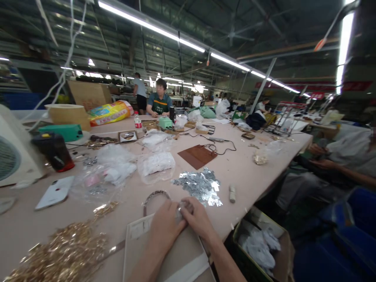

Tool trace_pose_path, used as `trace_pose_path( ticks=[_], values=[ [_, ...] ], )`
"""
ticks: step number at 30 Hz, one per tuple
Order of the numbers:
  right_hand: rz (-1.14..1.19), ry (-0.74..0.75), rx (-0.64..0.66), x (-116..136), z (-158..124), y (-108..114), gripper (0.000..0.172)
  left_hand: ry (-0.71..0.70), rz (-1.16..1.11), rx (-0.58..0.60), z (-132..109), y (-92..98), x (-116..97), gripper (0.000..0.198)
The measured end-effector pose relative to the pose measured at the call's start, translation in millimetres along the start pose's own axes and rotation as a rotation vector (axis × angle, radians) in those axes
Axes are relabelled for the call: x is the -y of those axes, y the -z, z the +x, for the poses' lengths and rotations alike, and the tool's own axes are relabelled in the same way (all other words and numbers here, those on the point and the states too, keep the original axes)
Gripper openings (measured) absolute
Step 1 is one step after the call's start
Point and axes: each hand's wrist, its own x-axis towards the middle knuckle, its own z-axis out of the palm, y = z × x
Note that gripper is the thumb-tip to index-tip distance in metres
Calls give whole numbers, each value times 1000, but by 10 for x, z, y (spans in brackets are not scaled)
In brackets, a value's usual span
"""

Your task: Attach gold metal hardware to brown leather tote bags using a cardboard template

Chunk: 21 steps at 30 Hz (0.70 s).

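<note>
My left hand (165, 219) and my right hand (197, 216) meet over a pale flat board (136, 231) at the table's near edge. Between their closed fingers is a small silvery metal piece (178, 211), mostly covered, so its exact kind does not show. A thin brown strap (152, 192) curves out in a loop beyond my left hand, and a brown strip emerges left of the board. Just past my fingers lies a pile of flat silver metal pieces (199, 184). Many gold metal fittings (64, 250) are heaped at the lower left.
Plastic bags (155, 163), a white phone (55, 192), a dark cup (54, 150) and a brown sheet (196, 156) lie on the table. A small pale roll (232, 194) stands at right. Below the right edge is a bin (261, 243). Co-workers sit across and at right.
</note>
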Motion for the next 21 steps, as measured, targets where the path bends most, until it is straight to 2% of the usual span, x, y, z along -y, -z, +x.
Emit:
trace_pose_path(
  ticks=[3,5,8,10,12,14,17,21],
  values=[
    [143,-56,-99,-3,-19,46,34,-24,21,-4,17,-24,22,29],
    [186,-74,-266,-47,-30,172,35,-34,36,-8,3,-24,25,33],
    [66,-55,-580,-229,-18,501,39,-35,40,-10,-38,-5,13,34],
    [-79,-60,-685,-401,20,748,41,-30,34,-10,-58,9,6,34],
    [-202,-76,-658,-556,70,947,43,-25,30,-11,-65,16,4,34],
    [-270,-71,-557,-653,113,1062,40,-22,27,-17,-68,17,7,34],
    [-323,-45,-430,-697,147,1093,32,-18,22,-33,-79,16,10,33],
    [-394,-43,-385,-700,152,1054,33,-24,12,-37,-106,28,-3,32]
  ],
)
